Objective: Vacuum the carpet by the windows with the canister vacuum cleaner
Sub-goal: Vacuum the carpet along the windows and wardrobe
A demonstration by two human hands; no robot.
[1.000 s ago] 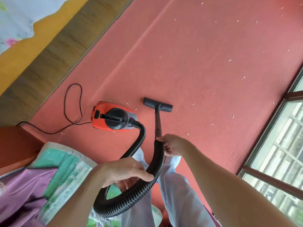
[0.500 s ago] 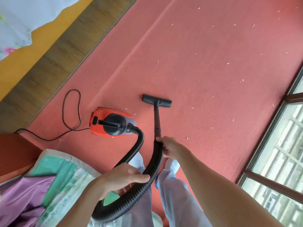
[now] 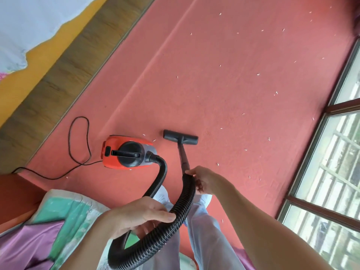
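Cord [image 3: 78,147] is looped on the red carpet [image 3: 224,84] left of the orange canister vacuum [image 3: 126,152]. Its ribbed hose [image 3: 161,236] is clasped by the left hand [image 3: 136,215]; the wand top [image 3: 184,162] is gripped by the right hand [image 3: 206,180]. The floor head [image 3: 180,137] lies flat on the carpet, windows [image 3: 331,172] at the far right.

Below my left hand lies a green-patterned quilt [image 3: 64,209] with purple cloth [image 3: 25,242] over it. Far ahead of my hands, a wooden strip [image 3: 64,61] borders a yellow wall [image 3: 25,75].
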